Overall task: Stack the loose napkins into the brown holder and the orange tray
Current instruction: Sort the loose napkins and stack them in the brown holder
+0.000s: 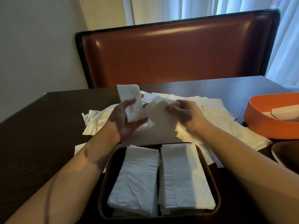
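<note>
Left hand grasping a folded napkin, right hand pinching another, above the holder at six o'clock, tray at three; risk: limp sheets may unfold or slip from the fingers when lowered.

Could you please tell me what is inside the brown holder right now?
The brown holder holds two stacks of folded white napkins side by side, the left stack and the right stack. They cover most of its floor, so anything beneath them cannot be seen.
</note>
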Available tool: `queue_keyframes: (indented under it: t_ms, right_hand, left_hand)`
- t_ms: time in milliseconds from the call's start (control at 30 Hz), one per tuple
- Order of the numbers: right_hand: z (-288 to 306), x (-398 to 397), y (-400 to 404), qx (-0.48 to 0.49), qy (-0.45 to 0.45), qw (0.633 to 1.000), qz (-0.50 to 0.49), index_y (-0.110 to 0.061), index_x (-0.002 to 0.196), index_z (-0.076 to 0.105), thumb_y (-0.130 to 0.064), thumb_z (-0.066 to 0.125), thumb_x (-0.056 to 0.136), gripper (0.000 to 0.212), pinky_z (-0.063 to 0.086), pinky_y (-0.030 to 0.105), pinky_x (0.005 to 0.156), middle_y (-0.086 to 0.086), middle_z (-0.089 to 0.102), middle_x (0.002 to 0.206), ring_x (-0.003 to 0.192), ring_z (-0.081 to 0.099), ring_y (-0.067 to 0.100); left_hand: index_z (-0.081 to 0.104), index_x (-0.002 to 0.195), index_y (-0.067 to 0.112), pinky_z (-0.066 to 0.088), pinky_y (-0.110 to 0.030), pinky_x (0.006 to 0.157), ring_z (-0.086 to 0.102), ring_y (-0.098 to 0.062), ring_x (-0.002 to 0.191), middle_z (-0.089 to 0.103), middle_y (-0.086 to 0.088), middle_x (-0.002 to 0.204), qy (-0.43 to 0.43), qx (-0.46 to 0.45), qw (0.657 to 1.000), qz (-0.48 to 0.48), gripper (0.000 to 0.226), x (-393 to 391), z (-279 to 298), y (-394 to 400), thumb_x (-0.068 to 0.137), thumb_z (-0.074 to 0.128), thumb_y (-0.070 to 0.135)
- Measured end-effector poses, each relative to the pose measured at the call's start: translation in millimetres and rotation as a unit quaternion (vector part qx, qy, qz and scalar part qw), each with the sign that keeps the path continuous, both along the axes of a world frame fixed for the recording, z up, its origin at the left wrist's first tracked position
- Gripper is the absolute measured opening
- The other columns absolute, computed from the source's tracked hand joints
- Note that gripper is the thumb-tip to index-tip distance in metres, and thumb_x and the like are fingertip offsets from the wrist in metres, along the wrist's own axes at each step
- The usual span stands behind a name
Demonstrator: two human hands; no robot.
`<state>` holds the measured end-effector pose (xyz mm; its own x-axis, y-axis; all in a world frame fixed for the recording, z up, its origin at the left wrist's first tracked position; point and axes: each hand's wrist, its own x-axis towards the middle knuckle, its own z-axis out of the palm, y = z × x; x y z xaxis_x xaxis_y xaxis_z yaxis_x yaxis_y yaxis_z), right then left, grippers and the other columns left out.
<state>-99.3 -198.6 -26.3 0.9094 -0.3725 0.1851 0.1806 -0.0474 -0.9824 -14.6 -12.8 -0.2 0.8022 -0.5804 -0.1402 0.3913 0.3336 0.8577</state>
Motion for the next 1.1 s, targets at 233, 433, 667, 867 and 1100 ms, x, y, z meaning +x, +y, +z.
queue_keyframes:
  t_ms: [233, 433, 667, 867, 1100]
  right_hand:
    - [2, -5, 2, -0.018, 0.028, 0.998, 0.048, 0.002, 0.116, 0.065, 0.002, 0.073, 0.083, 0.033, 0.053, 0.014, 0.066, 0.005, 0.071, 0.102, 0.079, 0.07, 0.002]
    - [10, -9, 4, 0.061, 0.004, 0.996, 0.06, 0.01, 0.111, 0.064, 0.011, 0.067, 0.084, 0.027, 0.057, 0.023, 0.068, 0.012, 0.07, 0.096, 0.079, 0.07, 0.011]
    - [16, -15, 4, 0.064, 0.011, 0.995, 0.078, -0.009, 0.121, 0.063, -0.018, 0.067, 0.09, 0.032, 0.06, 0.042, 0.083, 0.011, 0.071, 0.11, 0.101, 0.069, 0.023]
    - [8, -9, 8, 0.0, 0.101, 0.992, 0.072, -0.006, 0.105, 0.073, -0.021, 0.081, 0.078, 0.032, 0.059, 0.031, 0.079, 0.007, 0.077, 0.097, 0.093, 0.073, 0.024]
    - [12, -7, 8, -0.019, 0.161, 0.985, 0.061, -0.001, 0.118, 0.066, -0.007, 0.085, 0.069, 0.053, 0.055, 0.047, 0.095, 0.015, 0.069, 0.112, 0.103, 0.066, 0.031]
  left_hand:
    - [0.068, 0.118, 0.019, 0.058, -0.03, 0.057, 0.07, -0.018, 0.083, 0.073, -0.006, 0.099, -0.035, 0.057, 0.998, 0.021, 0.027, 0, -4, -3, 0.093, 0.057, 0.022]
    - [0.069, 0.113, 0.017, 0.057, -0.031, 0.057, 0.07, -0.02, 0.081, 0.072, -0.006, 0.1, -0.02, 0.052, 0.998, 0.036, 0.024, 0, -1, -3, 0.094, 0.057, 0.023]
    - [0.062, 0.106, 0.019, 0.055, -0.047, 0.086, 0.068, -0.025, 0.093, 0.071, -0.007, 0.098, -0.02, 0.045, 0.997, 0.055, 0.025, -3, 1, -3, 0.085, 0.068, 0.032]
    - [0.071, 0.109, 0.015, 0.057, -0.038, 0.083, 0.069, -0.02, 0.093, 0.075, 0.0, 0.093, -0.129, 0.085, 0.986, 0.056, 0.027, -3, -13, -6, 0.088, 0.063, 0.001]
    - [0.073, 0.1, 0.019, 0.059, -0.034, 0.074, 0.069, -0.018, 0.086, 0.071, -0.003, 0.098, -0.087, 0.043, 0.981, 0.167, 0.025, 7, -12, -3, 0.083, 0.067, 0.001]
